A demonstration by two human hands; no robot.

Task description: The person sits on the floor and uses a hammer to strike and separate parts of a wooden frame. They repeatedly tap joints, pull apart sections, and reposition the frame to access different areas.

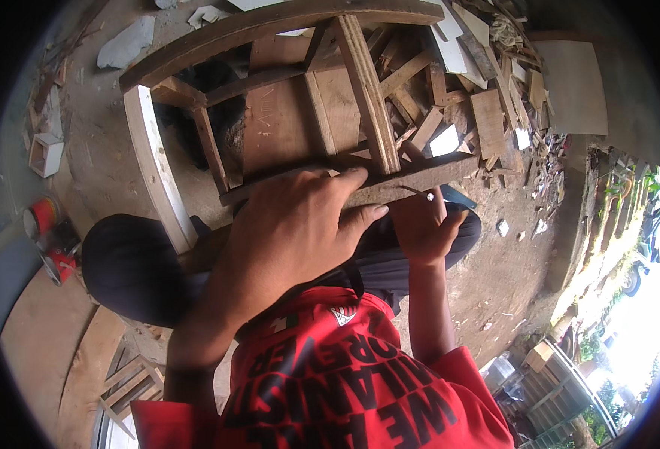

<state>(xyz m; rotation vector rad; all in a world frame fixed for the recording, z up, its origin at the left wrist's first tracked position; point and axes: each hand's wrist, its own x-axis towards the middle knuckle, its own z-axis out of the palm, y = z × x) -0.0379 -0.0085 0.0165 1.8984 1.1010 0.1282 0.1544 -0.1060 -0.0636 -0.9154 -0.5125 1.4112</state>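
A rough wooden frame (270,30) of dark and pale bars lies on the dirt in front of me. My left hand (292,232) rests flat over its near bar (435,173), fingers spread, pressing on the wood. My right hand (423,224) is just to the right, below that same bar, fingers closed around a thin nail (418,194) whose tip points up at the wood. A plywood strip (367,93) crosses the frame on a slant above my hands. My knees in dark trousers show under the frame.
A heap of wood offcuts (487,97) lies at the upper right beside a flat board (573,86). A red can (41,217) and a small white box (45,153) sit at the left. Curved plywood sheets (45,344) lie at lower left.
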